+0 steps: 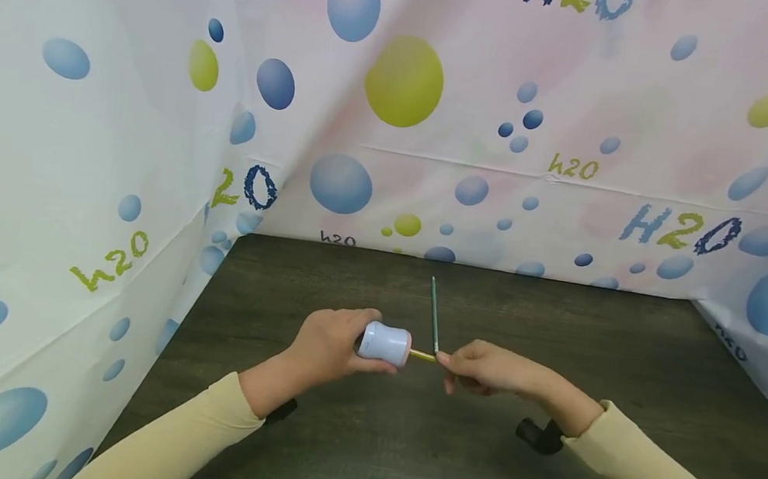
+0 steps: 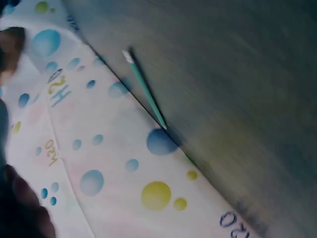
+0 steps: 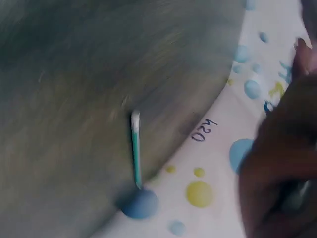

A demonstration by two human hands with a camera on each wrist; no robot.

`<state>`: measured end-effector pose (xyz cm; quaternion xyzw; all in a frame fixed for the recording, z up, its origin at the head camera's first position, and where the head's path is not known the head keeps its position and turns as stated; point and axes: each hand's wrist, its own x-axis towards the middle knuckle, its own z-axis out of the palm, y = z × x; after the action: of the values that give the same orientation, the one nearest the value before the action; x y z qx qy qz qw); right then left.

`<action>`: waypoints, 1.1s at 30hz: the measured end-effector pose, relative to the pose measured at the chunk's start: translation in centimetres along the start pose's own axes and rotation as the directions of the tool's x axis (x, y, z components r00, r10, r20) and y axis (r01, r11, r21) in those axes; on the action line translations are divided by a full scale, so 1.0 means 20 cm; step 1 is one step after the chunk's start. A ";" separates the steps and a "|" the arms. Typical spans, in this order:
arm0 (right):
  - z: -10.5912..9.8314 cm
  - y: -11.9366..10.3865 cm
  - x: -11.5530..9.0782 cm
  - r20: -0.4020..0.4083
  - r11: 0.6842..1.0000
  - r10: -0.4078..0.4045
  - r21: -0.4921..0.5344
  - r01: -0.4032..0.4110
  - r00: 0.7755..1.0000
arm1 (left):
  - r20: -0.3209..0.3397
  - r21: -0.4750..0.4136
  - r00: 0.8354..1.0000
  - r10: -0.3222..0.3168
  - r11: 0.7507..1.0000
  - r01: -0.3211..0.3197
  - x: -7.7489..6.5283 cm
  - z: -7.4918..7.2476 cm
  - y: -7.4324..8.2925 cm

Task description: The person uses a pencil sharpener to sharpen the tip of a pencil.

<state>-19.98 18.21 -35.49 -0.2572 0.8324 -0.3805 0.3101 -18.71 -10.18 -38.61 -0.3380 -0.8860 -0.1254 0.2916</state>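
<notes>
My left hand (image 1: 331,343) grips a pale lavender, rounded pencil sharpener (image 1: 385,344) with a pinkish end facing right. From that end a yellow pencil (image 1: 422,355) sticks out, its other part hidden. The fingertips of my right hand (image 1: 493,366) pinch the pencil's free end. Beyond the hands, a green pencil (image 1: 434,311) lies on the dark table, pointing toward the back edge. Both wrist views show this green pencil (image 2: 146,91) with its white end, while the right hand (image 3: 282,163) fills the right side of its own view, dark and blurred.
The dark wood-grain table (image 1: 361,456) meets a white sheet (image 1: 501,64) printed with blue and green dots at the back and both sides. Black wrist-worn devices (image 1: 539,435) sit under the forearms, by the cream sleeves (image 1: 655,471).
</notes>
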 end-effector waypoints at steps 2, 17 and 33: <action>0.04 0.00 0.00 -0.187 0.963 -0.148 -0.249 0.099 0.971 | 0.129 -0.101 0.979 -0.161 0.980 0.174 0.01 -0.01 0.00; 0.10 0.10 0.08 -0.084 0.075 -0.989 -0.994 -0.083 0.119 | 0.705 -0.466 0.630 -0.325 0.457 0.758 0.07 -0.08 -0.02; -0.03 -0.03 0.02 -0.183 0.987 -0.139 -0.102 0.122 0.973 | 0.313 -0.321 0.861 -0.400 0.809 0.492 0.05 -0.03 0.04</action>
<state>-20.57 17.99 -34.86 -0.2878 0.8558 -0.3849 0.1915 -18.47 -9.27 -37.40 -0.1825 -0.9251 -0.3242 0.0755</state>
